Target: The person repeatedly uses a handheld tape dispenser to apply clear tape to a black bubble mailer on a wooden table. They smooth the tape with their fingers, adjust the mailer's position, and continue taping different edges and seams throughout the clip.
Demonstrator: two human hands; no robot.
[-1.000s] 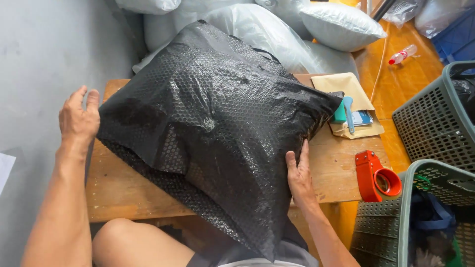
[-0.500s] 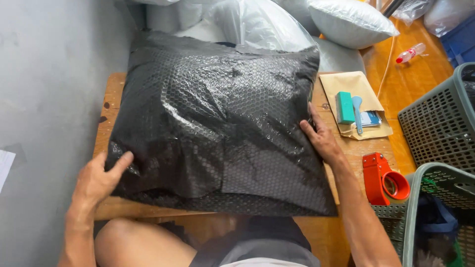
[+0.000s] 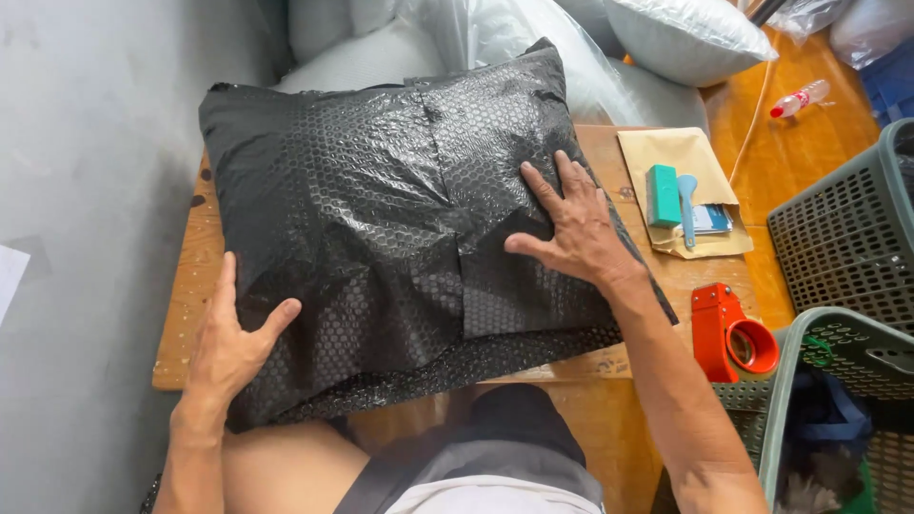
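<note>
Flat on the low wooden table (image 3: 181,314), the puffy black bubble-wrap parcel (image 3: 381,219) lies under both open hands (fingers spread, gripping nothing): left hand (image 3: 228,347) near-left, right hand (image 3: 571,224) right

The black bubble-wrap package (image 3: 381,228) covers most of the counter (image 3: 181,314). Bare wood shows only along the left edge; right, an envelope (image 3: 681,157) and red tape dispenser (image 3: 728,328) crowd the strip.

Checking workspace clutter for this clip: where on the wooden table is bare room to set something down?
The black bubble-wrap parcel covers most of the small wooden table. Bare patches: a strip along the table's left edge beside the left hand, and a small patch between the tan envelope and the red tape dispenser. The right side is crowded.
</note>
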